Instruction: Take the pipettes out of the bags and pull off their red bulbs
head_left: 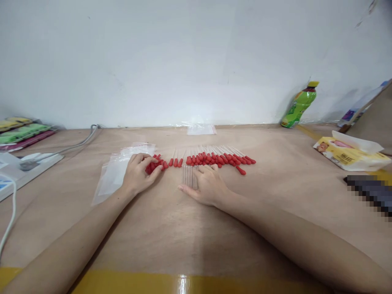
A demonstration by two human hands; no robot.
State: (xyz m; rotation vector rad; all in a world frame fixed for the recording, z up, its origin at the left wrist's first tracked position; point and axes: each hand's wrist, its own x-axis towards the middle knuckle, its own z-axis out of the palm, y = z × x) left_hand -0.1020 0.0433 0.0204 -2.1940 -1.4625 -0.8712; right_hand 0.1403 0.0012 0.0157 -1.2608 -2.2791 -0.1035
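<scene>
A row of droppers point(228, 157), glass tubes with red rubber bulbs, lies across the middle of the table, bulbs toward me. Left of it, my left hand point(139, 173) curls over a small heap of loose red rubber bulbs point(151, 166), with red showing between thumb and forefinger. How many bulbs it holds is hidden. Several bare glass tubes point(187, 176) lie side by side just in front of the row. Across their right part rests my right hand point(208, 183), its thumb stretched out to the left and its other fingers partly hidden. One dropper point(240, 170) sticks out toward me at the right.
Clear zip bags point(113, 175) lie beside my left hand, and another bag point(201, 130) by the wall. A power strip point(27, 167) with cables and coloured packs point(27, 132) are at left. A green bottle point(300, 105), tissue pack point(349, 153) and dark pixelated object point(370, 192) are at right.
</scene>
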